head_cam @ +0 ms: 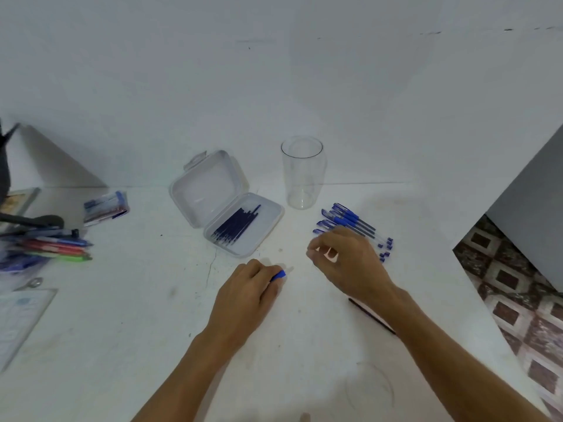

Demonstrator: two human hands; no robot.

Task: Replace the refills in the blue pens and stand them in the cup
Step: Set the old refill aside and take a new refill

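Left hand (249, 289) low on the table (146, 330), knuckles up, fingers curled round a small blue piece (278, 275) that sticks out past the fingertips; the rest of it is hidden inside the hand. Right hand (350, 263) just to the right of it and apart from it, blurred; fingers bent, thumb and forefinger making a loop; cannot tell whether anything is pinched there.

One dark loose refill (373, 317) lies flat on the table, partly under the right forearm.

Blue pens (347, 220) lie in a close row just beyond the right hand, side by side, capped ends toward the far left, blue end plugs toward the near right; the hand covers part of the nearest ones; contact not readable.

Cup (302, 178) clear, upright, behind the pens and near the wall (274, 71), nothing in it.

Left of the cup, a clear plastic case (260, 234) stands open, lid (207, 190) tilted back; a bundle of dark refills (236, 225) lies slantwise in its tray.

Far left of the table: a spread of coloured pens (61, 249); behind them a packet of pens (105, 207). Patterned tiled floor (518, 300) past the table's right edge.
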